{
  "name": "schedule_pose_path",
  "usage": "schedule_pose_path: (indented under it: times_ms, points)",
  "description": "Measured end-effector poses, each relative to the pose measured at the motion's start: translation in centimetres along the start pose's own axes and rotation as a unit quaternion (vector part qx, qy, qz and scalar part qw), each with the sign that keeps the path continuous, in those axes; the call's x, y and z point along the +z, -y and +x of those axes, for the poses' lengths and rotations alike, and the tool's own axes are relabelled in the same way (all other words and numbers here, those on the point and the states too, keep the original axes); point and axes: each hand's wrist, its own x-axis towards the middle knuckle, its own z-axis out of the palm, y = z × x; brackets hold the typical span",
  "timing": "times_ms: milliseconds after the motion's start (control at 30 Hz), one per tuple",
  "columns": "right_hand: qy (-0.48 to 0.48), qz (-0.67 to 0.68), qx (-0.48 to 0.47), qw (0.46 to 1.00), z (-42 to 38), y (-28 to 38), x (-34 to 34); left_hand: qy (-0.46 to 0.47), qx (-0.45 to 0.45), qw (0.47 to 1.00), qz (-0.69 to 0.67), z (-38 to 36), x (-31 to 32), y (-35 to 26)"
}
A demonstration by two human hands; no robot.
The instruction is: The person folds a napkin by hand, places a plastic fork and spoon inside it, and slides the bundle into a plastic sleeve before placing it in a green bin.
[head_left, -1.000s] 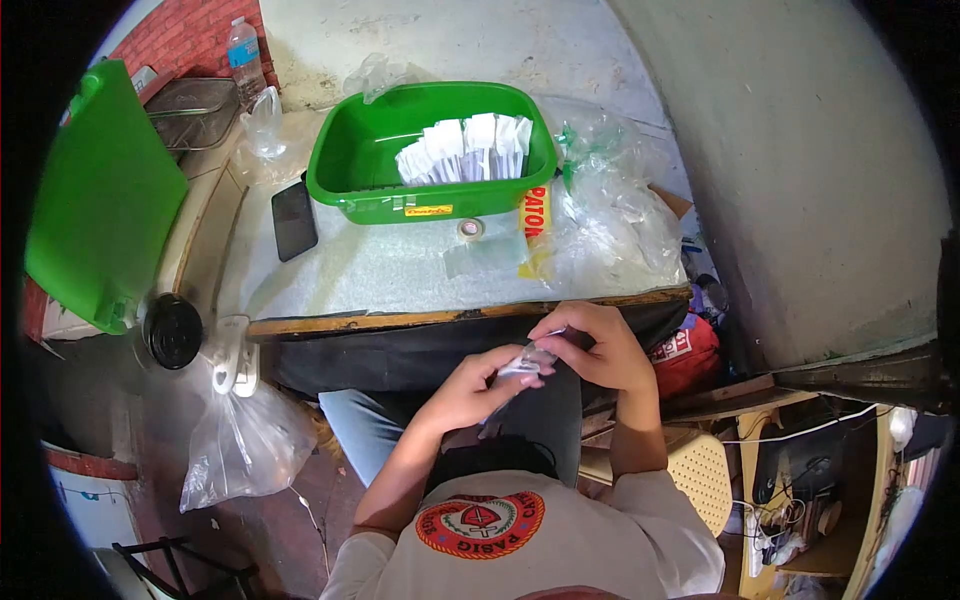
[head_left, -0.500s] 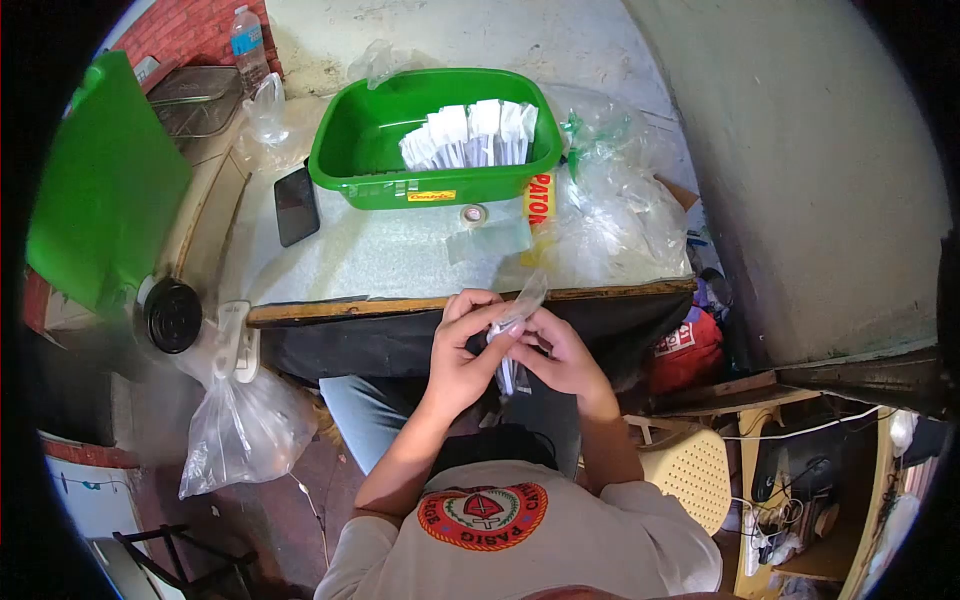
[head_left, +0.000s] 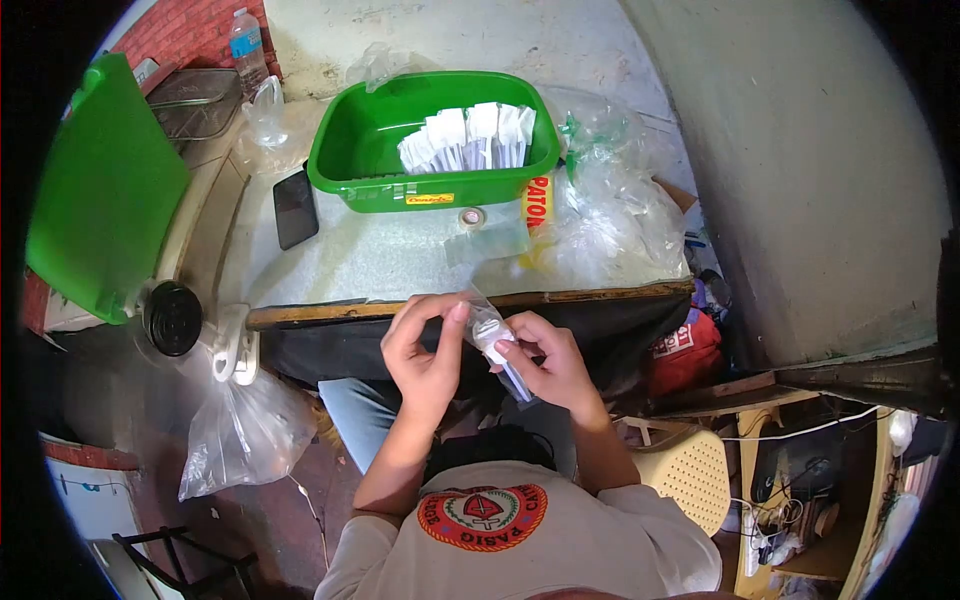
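Over my lap, just in front of the table edge, a small clear plastic packet (head_left: 490,330) is tilted, with something white and slim inside it. My right hand (head_left: 552,362) grips the packet around its middle, thumb on top. My left hand (head_left: 425,350) has thumb and forefinger pinched together at the packet's upper end, by the loose clear plastic. Beyond my hands on the table stands a green basin (head_left: 335,165). Several similar white packets (head_left: 470,138) lean in a row inside it.
On the table are a phone (head_left: 295,210), a tape roll (head_left: 471,218), a flat clear sheet (head_left: 488,243) and heaped plastic bags (head_left: 620,215). A clear bag (head_left: 240,440) hangs at the left. A water bottle (head_left: 248,52) stands behind; a stool (head_left: 690,475) is at right.
My left hand has shifted left and pulled toward the packet's upper end. The packet now tilts to the left and shows more of its white contents. My right hand still holds it.
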Motion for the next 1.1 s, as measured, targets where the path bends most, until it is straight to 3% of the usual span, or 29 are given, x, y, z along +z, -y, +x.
schedule_pose_path:
  times_ms: [267,400,467,600,800,867,900,1000,1067,1100]
  points:
    - [-0.013,-0.037,-0.007,0.999,-0.1,-0.2,0.0,-0.038,0.158,0.978,0.13,1.2,-1.2,-0.2]
    - [0.001,-0.053,0.02,0.998,0.0,0.7,-0.1,-0.038,0.153,0.982,0.106,1.0,-1.4,0.5]
    - [0.002,-0.056,0.009,0.998,0.0,0.6,-0.1,-0.059,0.091,0.994,0.015,0.7,-1.2,0.5]
    - [-0.023,-0.043,-0.012,0.999,0.1,0.0,0.1,-0.06,0.065,0.996,0.014,0.6,-1.1,0.5]
    - [-0.037,-0.051,-0.022,0.998,-0.1,0.1,-0.1,0.014,0.082,0.996,0.027,0.3,-1.8,0.7]
    - [-0.04,-0.041,-0.008,0.998,-0.1,0.1,-0.2,0.071,0.078,0.989,-0.104,0.5,-1.1,-0.4]
    - [-0.041,-0.041,-0.009,0.998,-0.1,0.1,-0.2,0.135,0.052,0.985,-0.092,0.2,-1.6,0.0]
    - [-0.041,-0.002,-0.006,0.999,0.0,0.0,-0.1,0.146,0.066,0.98,-0.115,-1.2,-0.5,2.0]
    - [-0.042,0.019,0.008,0.999,0.0,-0.1,-0.1,0.137,0.08,0.982,-0.101,-1.7,-0.7,2.6]
    - [-0.043,0.018,0.008,0.999,0.0,0.0,-0.1,0.174,0.091,0.98,-0.014,-1.6,-1.1,2.1]
